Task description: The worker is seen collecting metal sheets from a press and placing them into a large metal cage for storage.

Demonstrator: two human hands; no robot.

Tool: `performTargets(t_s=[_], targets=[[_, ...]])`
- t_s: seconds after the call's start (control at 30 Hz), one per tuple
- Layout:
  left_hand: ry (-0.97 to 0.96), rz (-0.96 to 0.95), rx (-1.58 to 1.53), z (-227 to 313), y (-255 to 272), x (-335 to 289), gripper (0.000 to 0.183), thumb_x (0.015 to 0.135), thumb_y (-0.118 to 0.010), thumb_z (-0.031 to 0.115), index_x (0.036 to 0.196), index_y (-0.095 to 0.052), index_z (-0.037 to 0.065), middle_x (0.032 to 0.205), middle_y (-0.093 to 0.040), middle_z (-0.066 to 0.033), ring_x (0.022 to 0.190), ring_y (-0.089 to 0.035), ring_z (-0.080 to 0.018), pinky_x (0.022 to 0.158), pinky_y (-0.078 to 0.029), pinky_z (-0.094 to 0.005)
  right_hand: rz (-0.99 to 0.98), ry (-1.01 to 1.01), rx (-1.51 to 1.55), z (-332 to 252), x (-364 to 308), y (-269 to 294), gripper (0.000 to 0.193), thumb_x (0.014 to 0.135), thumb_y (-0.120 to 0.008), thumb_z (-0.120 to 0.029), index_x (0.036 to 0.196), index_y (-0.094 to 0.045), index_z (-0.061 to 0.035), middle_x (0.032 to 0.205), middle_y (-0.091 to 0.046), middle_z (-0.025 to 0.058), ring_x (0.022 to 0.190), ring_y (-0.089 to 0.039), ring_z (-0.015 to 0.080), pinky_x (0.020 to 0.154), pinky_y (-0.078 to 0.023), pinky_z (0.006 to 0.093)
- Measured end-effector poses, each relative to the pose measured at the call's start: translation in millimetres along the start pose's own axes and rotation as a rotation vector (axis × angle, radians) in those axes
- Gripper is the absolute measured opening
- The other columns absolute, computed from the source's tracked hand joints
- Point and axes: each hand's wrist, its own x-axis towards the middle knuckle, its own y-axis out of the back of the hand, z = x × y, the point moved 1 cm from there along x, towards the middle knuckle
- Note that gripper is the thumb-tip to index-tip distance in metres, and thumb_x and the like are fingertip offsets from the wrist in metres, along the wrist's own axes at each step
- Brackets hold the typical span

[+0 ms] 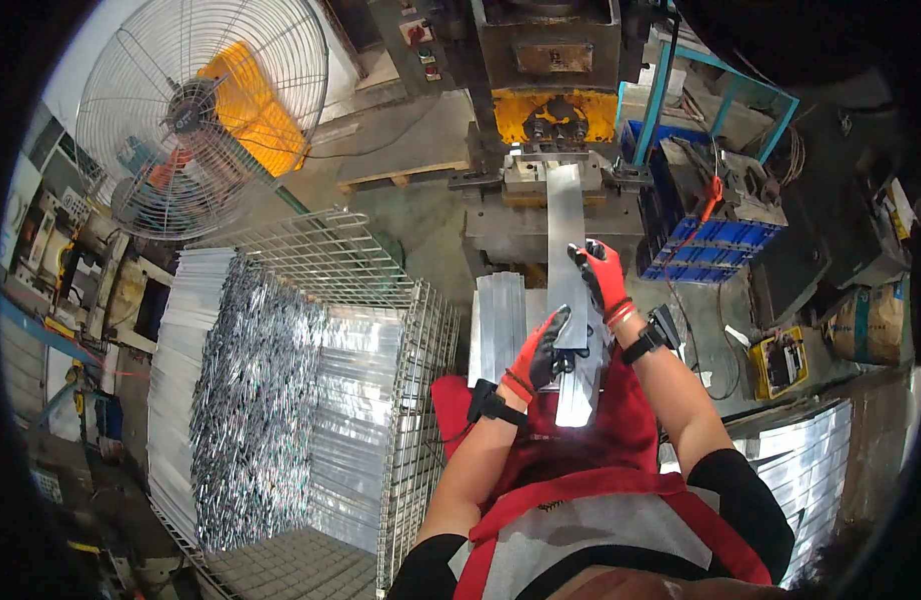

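Observation:
A long flat metal strip (565, 225) extends away from me, its far end on the die block (526, 172) of a press. My right hand (603, 275), in a red and black glove, grips the strip's right edge about midway along. At the near end, my left hand (537, 352) in a matching glove closes around the strip, thumb on the left side and fingertips partly hidden below. More strips (578, 398) lie under that near end, over my red apron (621, 425). Just left of the held strip is a stack of similar metal strips (501, 315).
A wire cage (418, 400) at left holds many stacked strips. Behind it stands a large fan (196, 110). The press (551, 50) rises ahead. Right of it are a blue crate (703, 250) and a small yellow bin (781, 362); more strips (806, 455) lie at lower right.

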Motion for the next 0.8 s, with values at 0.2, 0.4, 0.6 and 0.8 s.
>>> performTargets(t_s=[0.2, 0.4, 0.6, 0.8], targets=[[-0.095, 0.173, 0.070, 10, 12, 17, 0.037, 0.089, -0.043, 0.035, 0.116, -0.045, 0.010, 0.088, -0.057, -0.0052, 0.052, -0.057, -0.0183, 0.036, -0.040, -0.0233, -0.076, -0.091, 0.094, 3, 23, -7, 0.017, 0.077, -0.060, -0.016, 0.065, -0.053, -0.0063, 0.059, -0.046, -0.0074, 0.055, -0.040, 0.0025, 0.048, -0.033, 0.0206], [-0.156, 0.228, 0.031, 8, 6, 24, 0.022, 0.083, -0.052, 0.028, 0.097, -0.052, 0.012, 0.078, -0.046, -0.0013, 0.048, -0.057, -0.0240, 0.035, -0.041, -0.0297, -0.114, -0.066, 0.244, 10, 25, -8, 0.012, 0.075, -0.062, -0.014, 0.071, -0.062, -0.0026, 0.065, -0.055, -0.0053, 0.061, -0.046, 0.0046, 0.054, -0.037, 0.0221], [-0.134, 0.285, 0.086, 9, 1, 24, 0.022, 0.083, -0.052, 0.028, 0.098, -0.052, 0.012, 0.079, -0.046, -0.0013, 0.048, -0.057, -0.0237, 0.035, -0.041, -0.0295, -0.168, -0.132, 0.249, 11, 26, -3, 0.010, 0.077, -0.057, -0.013, 0.078, -0.062, -0.0034, 0.075, -0.059, -0.0015, 0.069, -0.052, 0.0071, 0.065, -0.042, 0.0219], [-0.129, 0.300, 0.090, 7, 2, 26, 0.022, 0.083, -0.052, 0.029, 0.096, -0.052, 0.012, 0.078, -0.046, -0.0010, 0.047, -0.057, -0.0235, 0.034, -0.040, -0.0293, -0.153, -0.095, 0.197, 19, 28, -1, 0.010, 0.077, -0.058, -0.013, 0.079, -0.062, -0.0040, 0.074, -0.059, -0.0015, 0.069, -0.052, 0.0073, 0.066, -0.042, 0.0220]])
